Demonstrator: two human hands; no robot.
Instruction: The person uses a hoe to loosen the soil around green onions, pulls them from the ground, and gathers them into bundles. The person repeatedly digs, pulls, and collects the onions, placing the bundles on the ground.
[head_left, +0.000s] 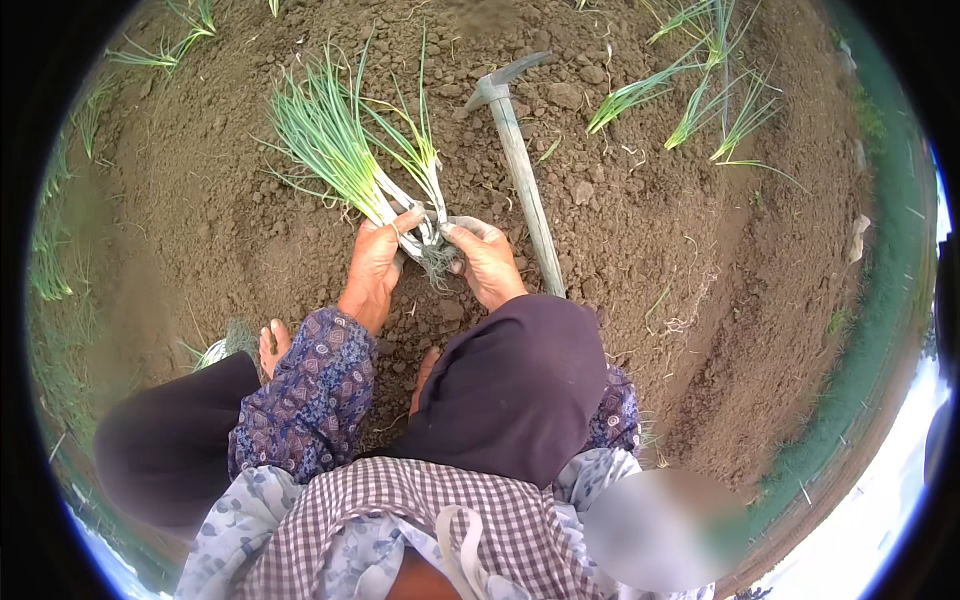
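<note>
A bundle of green onion seedlings (330, 154) with white stems and grey roots is held over the bare soil. My left hand (379, 259) is closed around the white stems of the larger bunch, thumb on top. At its right, my right hand (484, 255) pinches the lower stems of a smaller clump (431, 169) that leans apart from the bunch. The tangled roots hang between both hands. Right of my right hand, a hoe (525, 176) with a wooden handle lies on the soil, its metal head at the far end and its handle end by my knee.
Onion clumps (694, 112) lie on the soil at upper right, with others (169, 52) at upper left. More plants (49, 262) stand along the left edge. Another bundle (214, 352) lies beside my bare foot (274, 345). A green strip (877, 262) borders the soil on the right.
</note>
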